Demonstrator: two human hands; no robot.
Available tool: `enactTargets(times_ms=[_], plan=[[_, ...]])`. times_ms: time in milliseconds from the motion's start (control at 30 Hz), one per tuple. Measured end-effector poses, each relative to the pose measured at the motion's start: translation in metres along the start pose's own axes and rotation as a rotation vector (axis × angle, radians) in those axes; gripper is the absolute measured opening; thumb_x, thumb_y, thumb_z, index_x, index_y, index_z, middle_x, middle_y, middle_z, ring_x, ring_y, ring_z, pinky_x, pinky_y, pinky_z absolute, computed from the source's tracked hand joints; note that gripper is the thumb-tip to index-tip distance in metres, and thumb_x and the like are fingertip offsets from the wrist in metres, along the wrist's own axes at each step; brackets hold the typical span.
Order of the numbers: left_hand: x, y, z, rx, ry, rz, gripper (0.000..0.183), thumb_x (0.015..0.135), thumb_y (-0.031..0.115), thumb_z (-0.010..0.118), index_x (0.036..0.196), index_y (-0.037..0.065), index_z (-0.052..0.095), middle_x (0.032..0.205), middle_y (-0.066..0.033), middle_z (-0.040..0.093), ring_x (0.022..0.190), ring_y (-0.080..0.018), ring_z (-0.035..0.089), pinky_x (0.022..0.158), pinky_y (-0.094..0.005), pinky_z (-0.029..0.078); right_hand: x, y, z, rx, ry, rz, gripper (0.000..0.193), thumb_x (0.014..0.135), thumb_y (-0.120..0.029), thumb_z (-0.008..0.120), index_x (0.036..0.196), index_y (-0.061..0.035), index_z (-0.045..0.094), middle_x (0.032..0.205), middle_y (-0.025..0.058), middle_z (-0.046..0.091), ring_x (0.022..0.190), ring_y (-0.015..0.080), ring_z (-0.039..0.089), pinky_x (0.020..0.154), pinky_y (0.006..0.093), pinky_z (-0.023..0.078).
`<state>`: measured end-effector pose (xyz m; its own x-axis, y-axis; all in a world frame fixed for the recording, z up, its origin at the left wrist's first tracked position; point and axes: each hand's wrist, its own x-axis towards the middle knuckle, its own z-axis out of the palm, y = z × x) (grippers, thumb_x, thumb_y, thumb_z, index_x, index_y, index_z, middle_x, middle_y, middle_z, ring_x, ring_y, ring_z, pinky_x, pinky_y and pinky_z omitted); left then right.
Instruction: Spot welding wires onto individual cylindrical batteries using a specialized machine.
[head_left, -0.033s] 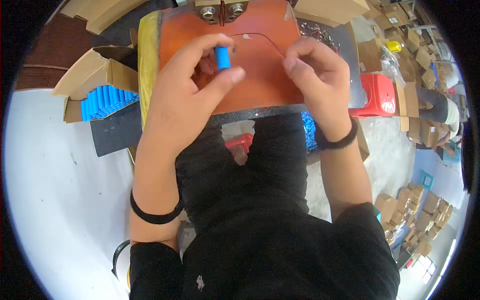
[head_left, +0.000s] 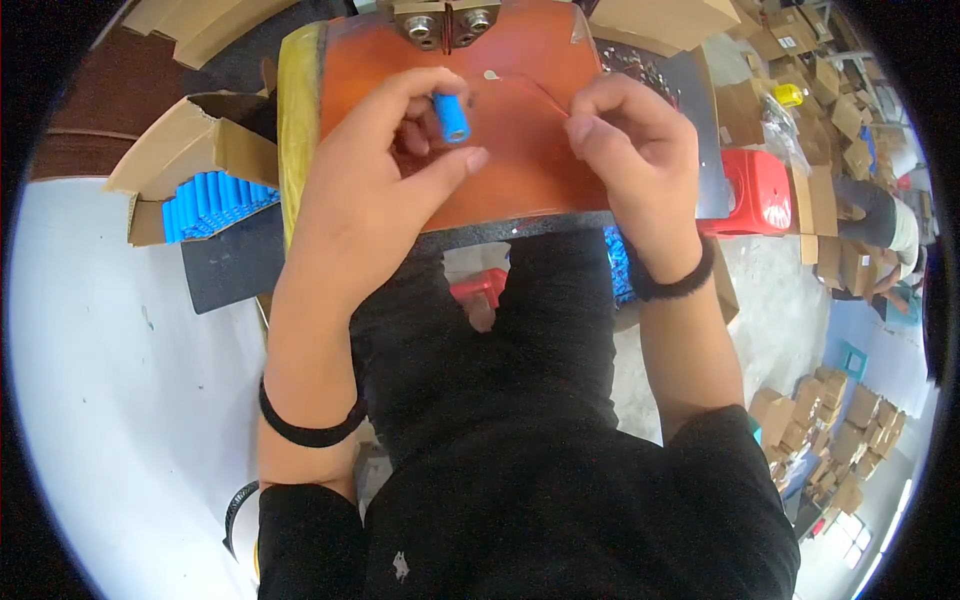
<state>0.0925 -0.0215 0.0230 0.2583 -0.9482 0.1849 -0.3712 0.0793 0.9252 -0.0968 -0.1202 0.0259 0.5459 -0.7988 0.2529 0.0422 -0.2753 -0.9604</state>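
My left hand is over the orange work surface, its fingers closed round a blue cylindrical battery cell. The cell tilts so one round end faces me, and the thumb is off it. Between the thumb and forefinger of my right hand a thin dark reddish wire is pinched. That wire runs left toward a small pale disc; whether the two are joined I cannot tell. Beyond them stands a metal fixture with two round bolts.
To the left, a cardboard box holds several blue cells. A red plastic container stands at the right edge, near a heap of small metal parts. More blue pieces lie below the right wrist. Cartons fill the far right.
The blue cell has tipped, its near end swinging right and showing its round face. The pale disc shows more fully and the wire has shifted slightly. My right hand stays almost still.
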Motion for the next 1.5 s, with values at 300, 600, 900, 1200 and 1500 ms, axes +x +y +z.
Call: enactTargets(times_ms=[300,600,900,1200,1500], plan=[[0.02,-0.013,0.007,0.131,0.135,0.024,0.027,0.087,0.016,0.069,0.108,0.0,0.067,0.084,-0.0162,0.064,0.073,-0.0256,0.061,0.069,-0.0329,0.049,0.019,-0.005,0.011,0.023,0.013,0.162,0.011,0.084,-0.007,0.057,0.082,0.0015,0.062,0.069,-0.0001,0.055,0.064,0.0075,0.049,0.06,0.0216,0.037],[0.021,-0.012,0.006,0.263,0.132,0.0,0.03,0.09,0.014,0.069,0.115,-0.003,0.066,0.089,-0.0047,0.07,0.08,-0.0079,0.061,0.075,-0.0229,0.048,0.028,-0.004,0.01,-0.032,-0.035,0.223,0.013,0.085,-0.012,0.059,0.084,0.0008,0.064,0.067,-0.0008,0.054,0.062,0.0073,0.048,0.058,0.0223,0.037],[0.022,-0.017,0.007,0.255,0.158,0.027,0.03,0.09,0.016,0.07,0.114,-0.002,0.067,0.088,-0.0053,0.07,0.08,-0.0079,0.061,0.075,-0.0227,0.048,0.031,0.0,0.008,-0.133,-0.082,0.224,0.014,0.087,-0.013,0.06,0.085,0.0003,0.065,0.071,-0.0008,0.057,0.063,0.0062,0.048,0.058,0.0217,0.037],[0.021,-0.017,0.013,0.193,0.222,0.058,0.025,0.087,0.014,0.068,0.106,-0.002,0.067,0.087,-0.0186,0.065,0.074,-0.0303,0.062,0.069,-0.0345,0.049,0.028,0.003,0.01,-0.128,-0.044,0.182,0.016,0.087,-0.015,0.06,0.087,-0.0002,0.067,0.072,-0.0008,0.059,0.065,0.0059,0.052,0.058,0.0209,0.038],[0.02,-0.007,0.007,0.329,0.164,0.1,0.022,0.089,0.015,0.066,0.105,0.001,0.067,0.089,-0.02,0.065,0.08,-0.0344,0.063,0.071,-0.0361,0.048,0.028,0.007,0.011,-0.15,-0.017,0.151,0.016,0.088,-0.014,0.06,0.087,0.0004,0.066,0.07,-0.0018,0.058,0.061,0.0048,0.049,0.057,0.0198,0.037]])
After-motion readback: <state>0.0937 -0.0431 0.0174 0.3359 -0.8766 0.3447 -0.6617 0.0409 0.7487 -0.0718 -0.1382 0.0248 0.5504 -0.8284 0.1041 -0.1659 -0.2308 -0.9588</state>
